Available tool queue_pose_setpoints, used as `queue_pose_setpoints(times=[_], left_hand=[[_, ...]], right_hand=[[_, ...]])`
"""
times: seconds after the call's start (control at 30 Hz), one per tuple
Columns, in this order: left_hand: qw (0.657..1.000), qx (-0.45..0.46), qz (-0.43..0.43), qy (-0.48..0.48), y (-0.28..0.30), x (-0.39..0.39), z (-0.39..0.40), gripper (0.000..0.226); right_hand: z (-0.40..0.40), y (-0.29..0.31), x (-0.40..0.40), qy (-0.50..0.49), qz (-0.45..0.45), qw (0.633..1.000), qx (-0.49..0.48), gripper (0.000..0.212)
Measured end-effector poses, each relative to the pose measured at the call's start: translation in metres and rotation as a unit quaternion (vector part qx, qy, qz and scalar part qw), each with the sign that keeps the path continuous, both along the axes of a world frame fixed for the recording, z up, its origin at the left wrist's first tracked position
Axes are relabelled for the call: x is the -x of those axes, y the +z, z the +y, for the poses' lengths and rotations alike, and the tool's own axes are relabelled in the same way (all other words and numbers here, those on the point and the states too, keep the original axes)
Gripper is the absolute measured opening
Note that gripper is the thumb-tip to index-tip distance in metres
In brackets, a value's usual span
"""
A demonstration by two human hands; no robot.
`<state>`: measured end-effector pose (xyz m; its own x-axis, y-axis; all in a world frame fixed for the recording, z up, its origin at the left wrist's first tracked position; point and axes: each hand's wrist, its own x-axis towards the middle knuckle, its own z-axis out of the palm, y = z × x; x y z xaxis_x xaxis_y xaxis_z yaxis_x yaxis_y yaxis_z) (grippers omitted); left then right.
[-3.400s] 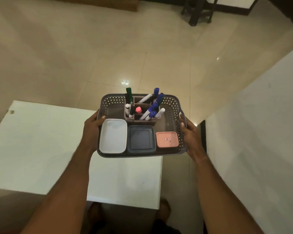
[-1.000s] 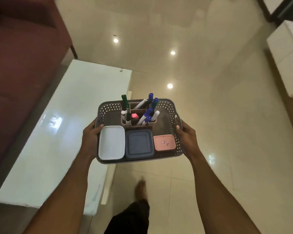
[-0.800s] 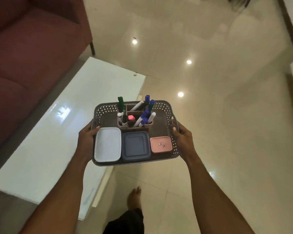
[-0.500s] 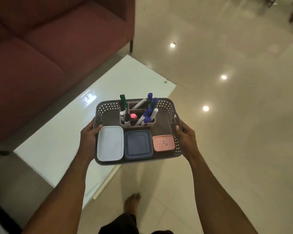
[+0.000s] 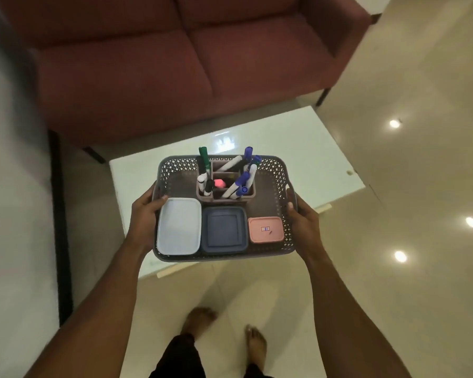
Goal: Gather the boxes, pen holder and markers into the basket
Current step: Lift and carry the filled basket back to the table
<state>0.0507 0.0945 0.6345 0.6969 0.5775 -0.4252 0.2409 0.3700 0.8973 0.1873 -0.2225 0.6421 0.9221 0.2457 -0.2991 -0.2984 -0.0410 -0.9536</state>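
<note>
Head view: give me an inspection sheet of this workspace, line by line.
Surface: white low table, glossy, beneath the basket.
Job's things: grey basket holds white box, dark blue box, pink box in its near row; pen holder with markers behind them.
Clutter: nothing seen.
Hands: left hand and right hand grip the basket's side edges.
Cables: nothing seen.
Surroundings: red sofa, tiled floor, bare feet.

The basket (image 5: 280, 184) is packed: three boxes fill its near side and the pen holder (image 5: 225, 196) stands behind them. Bare floor of the basket shows on both sides of the pen holder. Below, the white table (image 5: 298, 148) lies bare, with the red sofa (image 5: 175, 64) right behind it.
</note>
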Motion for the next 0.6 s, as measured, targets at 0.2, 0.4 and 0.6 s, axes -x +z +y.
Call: queue_pose_setpoints(times=[0.2, 0.4, 0.6], left_hand=[[0.994, -0.006, -0.006, 0.109, -0.011, 0.065, -0.05, 0.039], [0.979, -0.007, 0.022, 0.203, -0.036, 0.126, -0.093, 0.03], [0.97, -0.027, 0.044, 0.239, -0.066, 0.172, -0.111, 0.027]], right_hand=[[-0.012, -0.007, -0.001, 0.119, -0.023, 0.993, -0.006, 0.035], [-0.025, -0.021, 0.025, 0.186, -0.046, 0.982, 0.002, 0.037], [-0.032, -0.056, 0.064, 0.202, -0.048, 0.978, 0.005, 0.038]])
